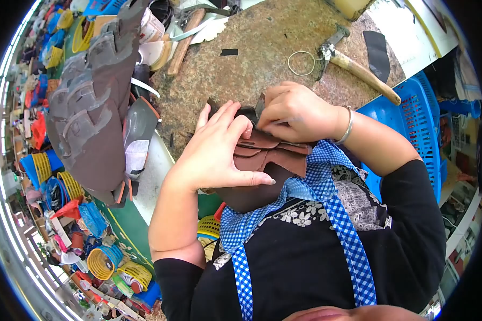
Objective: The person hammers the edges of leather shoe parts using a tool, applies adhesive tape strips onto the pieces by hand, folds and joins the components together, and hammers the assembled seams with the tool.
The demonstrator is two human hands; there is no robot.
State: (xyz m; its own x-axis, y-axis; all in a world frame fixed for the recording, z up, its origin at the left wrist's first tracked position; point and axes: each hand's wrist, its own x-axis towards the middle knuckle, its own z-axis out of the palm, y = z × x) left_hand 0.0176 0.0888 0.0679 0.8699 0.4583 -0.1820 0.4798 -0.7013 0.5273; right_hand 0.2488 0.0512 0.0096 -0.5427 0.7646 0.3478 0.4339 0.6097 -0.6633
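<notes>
A layered piece of brown leather (251, 160) with cut flaps and slots lies at the table's near edge, against the apron. My left hand (211, 144) is spread over its left side, thumb stretched across it and index finger bent. My right hand (294, 112) is closed at the leather's far edge, fingers curled in a pinch. A small dark, thin piece (260, 105) shows beside those fingers; whether they grip it or the leather's edge is hidden.
A hammer (359, 69) with a wooden handle and a rubber band (301, 63) lie on the worn tabletop (198, 91). Stacked dark leather pieces (91, 117) rise at left. A blue plastic basket (412, 112) stands at right. A wooden-handled tool (186, 43) lies at far left.
</notes>
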